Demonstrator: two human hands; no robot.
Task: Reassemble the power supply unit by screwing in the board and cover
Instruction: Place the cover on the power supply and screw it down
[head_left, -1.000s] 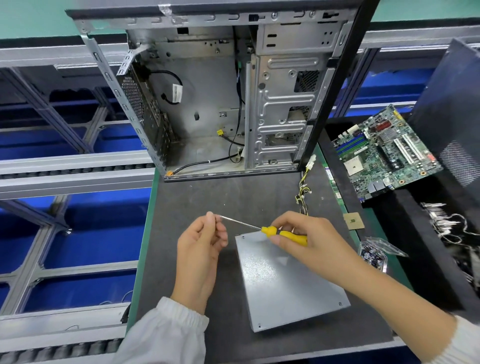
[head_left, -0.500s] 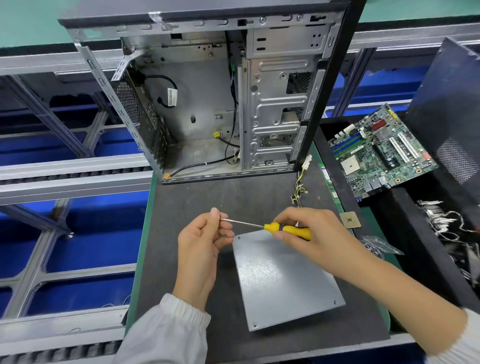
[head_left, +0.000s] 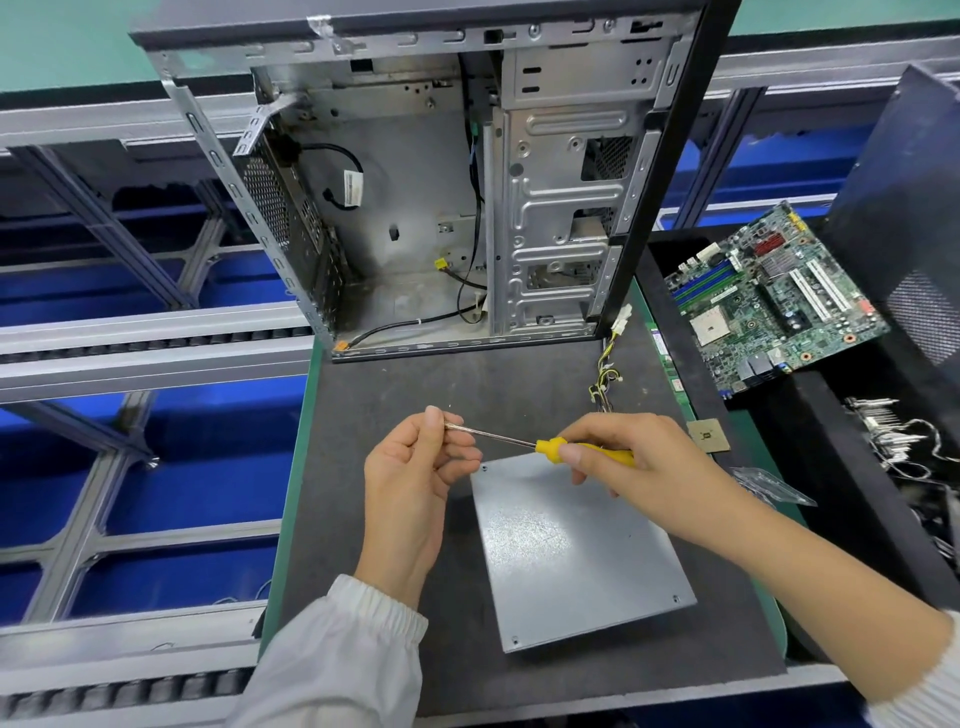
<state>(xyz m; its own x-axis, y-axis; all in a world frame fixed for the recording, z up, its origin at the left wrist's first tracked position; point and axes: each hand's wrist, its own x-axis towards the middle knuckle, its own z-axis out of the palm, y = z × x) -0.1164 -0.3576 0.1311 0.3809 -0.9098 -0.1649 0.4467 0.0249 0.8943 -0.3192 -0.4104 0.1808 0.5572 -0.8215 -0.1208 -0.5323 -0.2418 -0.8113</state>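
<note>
The grey power supply unit (head_left: 576, 551) lies flat on the dark mat with its cover on top, small screw holes at the corners. Above its far left corner, my right hand (head_left: 639, 462) grips the yellow handle of a screwdriver (head_left: 571, 448) held level, shaft pointing left. My left hand (head_left: 415, 478) pinches the shaft's tip between thumb and fingers; whether a screw sits at the tip is hidden. A bundle of coloured wires (head_left: 605, 371) runs from the unit's far side toward the case.
An open, empty computer case (head_left: 426, 187) stands at the back of the mat. A motherboard (head_left: 769, 301) lies in a black tray on the right, with a CPU chip (head_left: 707, 435), a clear plastic bag (head_left: 769, 483) and loose cables nearby. Conveyor rails run along the left.
Both hands have kept the same hold on the screwdriver, barely shifting over the unit's far left corner. The view has drifted slightly.
</note>
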